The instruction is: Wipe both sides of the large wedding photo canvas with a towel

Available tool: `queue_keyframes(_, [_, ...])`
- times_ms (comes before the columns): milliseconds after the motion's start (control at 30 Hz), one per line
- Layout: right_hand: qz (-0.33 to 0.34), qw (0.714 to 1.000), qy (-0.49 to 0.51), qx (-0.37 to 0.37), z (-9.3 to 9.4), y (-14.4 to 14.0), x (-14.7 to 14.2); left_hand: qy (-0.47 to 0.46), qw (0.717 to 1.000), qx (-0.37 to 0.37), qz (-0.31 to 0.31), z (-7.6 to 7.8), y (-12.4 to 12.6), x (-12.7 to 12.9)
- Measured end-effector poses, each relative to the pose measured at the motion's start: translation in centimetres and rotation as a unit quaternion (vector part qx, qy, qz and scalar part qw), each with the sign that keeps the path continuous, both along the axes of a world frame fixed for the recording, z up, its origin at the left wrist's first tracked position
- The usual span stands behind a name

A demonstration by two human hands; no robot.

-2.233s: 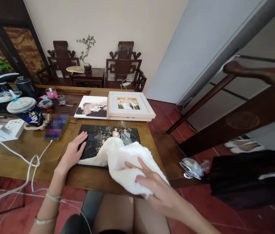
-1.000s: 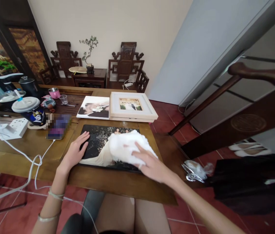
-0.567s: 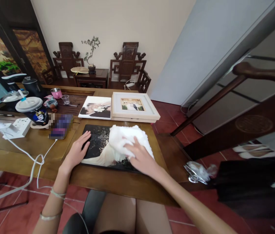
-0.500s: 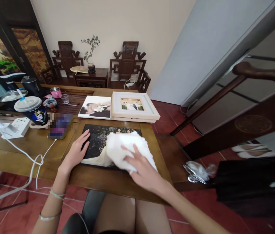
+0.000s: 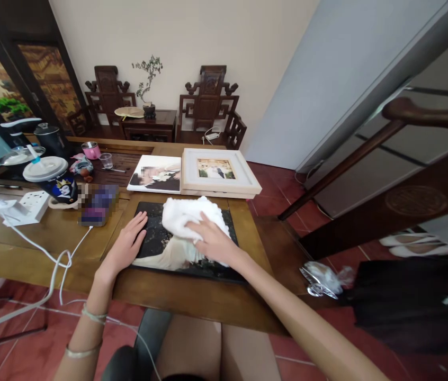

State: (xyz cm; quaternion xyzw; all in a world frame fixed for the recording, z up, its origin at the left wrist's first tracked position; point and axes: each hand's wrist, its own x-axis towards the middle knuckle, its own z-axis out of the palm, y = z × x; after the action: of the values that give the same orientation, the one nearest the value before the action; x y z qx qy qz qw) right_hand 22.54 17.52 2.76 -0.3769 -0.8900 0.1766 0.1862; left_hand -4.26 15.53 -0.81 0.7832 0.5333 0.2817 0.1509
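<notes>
Left hand (image 5: 123,248): bare, no ring visible, fingers slim.
Left wrist: two thin bangles, one pale green, one silvery, set a little apart along the forearm.
Right hand (image 5: 213,242): bare; any ring is not visible.
Arms: both bare, no sleeves in view.
Lap: dark garment at the picture's lower edge, bare thighs beside it.

White cloth pressed on a dark photo print

The right hand (image 5: 213,242) lies flat on a white cloth (image 5: 186,214) atop the photo print (image 5: 156,248); the left hand (image 5: 125,246) rests on its left edge, on the wooden tabletop (image 5: 69,233).
</notes>
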Motion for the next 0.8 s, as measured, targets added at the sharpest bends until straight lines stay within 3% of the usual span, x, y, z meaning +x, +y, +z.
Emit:
queue_keyframes(100, [-0.041, 0.999, 0.001, 0.005, -0.1, 3.1, -1.7, -0.008, 1.000, 0.003, -0.001, 0.0, 0.0, 0.0])
queue_keyframes(200, [-0.054, 0.998, 0.001, 0.010, -0.2, 3.1, -3.0, -0.014, 1.000, 0.002, 0.003, 0.1, 0.0, 0.1])
queue_keyframes(300, [-0.017, 1.000, -0.010, -0.001, -0.2, -0.5, -3.3, -0.017, 1.000, 0.003, 0.006, 0.1, -0.1, 0.1])
queue_keyframes(467, [0.109, 0.992, 0.000, -0.056, 0.5, -9.0, -1.7, -0.007, 1.000, 0.003, 0.006, 0.3, -0.1, 0.3])
queue_keyframes(567, [0.150, 0.986, 0.006, -0.066, 0.8, -10.9, -0.4, -0.006, 1.000, 0.010, 0.002, 0.3, -0.1, 0.3])
queue_keyframes(667, [0.144, 0.987, 0.006, -0.066, 0.7, -9.5, 0.6, -0.006, 1.000, 0.009, 0.005, 0.1, -0.1, 0.3])
queue_keyframes(800, [0.064, 0.997, 0.008, -0.035, 0.3, -4.7, 0.2, -0.012, 1.000, -0.001, 0.010, 0.1, -0.2, 0.3])
